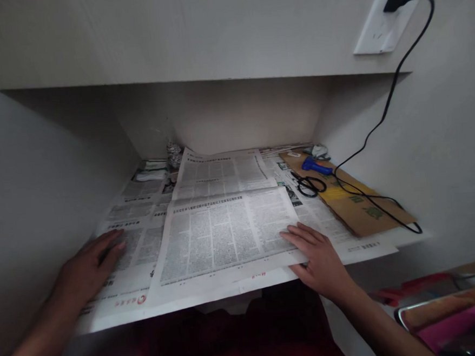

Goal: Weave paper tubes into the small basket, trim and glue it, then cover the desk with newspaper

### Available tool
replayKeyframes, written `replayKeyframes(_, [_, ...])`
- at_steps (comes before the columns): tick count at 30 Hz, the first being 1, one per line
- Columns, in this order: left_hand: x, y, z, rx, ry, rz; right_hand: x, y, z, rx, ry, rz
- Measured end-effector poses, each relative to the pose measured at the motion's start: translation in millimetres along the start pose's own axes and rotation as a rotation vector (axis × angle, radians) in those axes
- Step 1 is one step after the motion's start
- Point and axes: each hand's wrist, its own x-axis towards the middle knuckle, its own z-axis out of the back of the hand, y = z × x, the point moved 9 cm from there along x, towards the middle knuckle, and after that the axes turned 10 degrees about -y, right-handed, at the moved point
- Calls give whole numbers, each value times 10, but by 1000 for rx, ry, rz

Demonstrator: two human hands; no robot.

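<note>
A folded newspaper sheet [221, 239] lies in the middle of the shelf desk, its far part rising slightly toward the back. My right hand [318, 256] is at its near right corner, fingers on top and thumb at the lower edge, with the corner between them. To the left, my left hand [85, 270] rests with fingers apart on the newspaper covering [135, 288] of the desk, holding nothing.
Black-handled scissors [311, 186] and a blue glue gun [317, 166] lie at the right, by a cardboard piece [361, 207]. A black cord [390, 97] runs up to a wall socket [389, 18]. Rolled paper sticks [288, 149] and a coiled paper object [174, 154] sit at the back.
</note>
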Motion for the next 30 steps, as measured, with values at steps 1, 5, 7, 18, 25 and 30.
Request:
replayKeyframes(1, [-32, -10, 28, -29, -3, 43, 1, -1, 37, 32, 2, -7])
replayKeyframes(5, [-112, -151, 36, -25, 7, 25, 25, -50, 209, 282, 124, -19])
replayKeyframes(7, [-107, -207, -8, 29, 19, -35, 70, -164, 263, 392, 172, -41])
replayKeyframes(18, [582, -449, -293, 163, 103, -233, 445, -803, -164, -179, -15, -26])
replayKeyframes(25, [829, -341, -572, 211, 185, -114, 479, -853, -191, -213, 41, -32])
replayKeyframes(30, [805, -308, -568, 228, 147, -101, 496, -867, -211, -220, 50, -29])
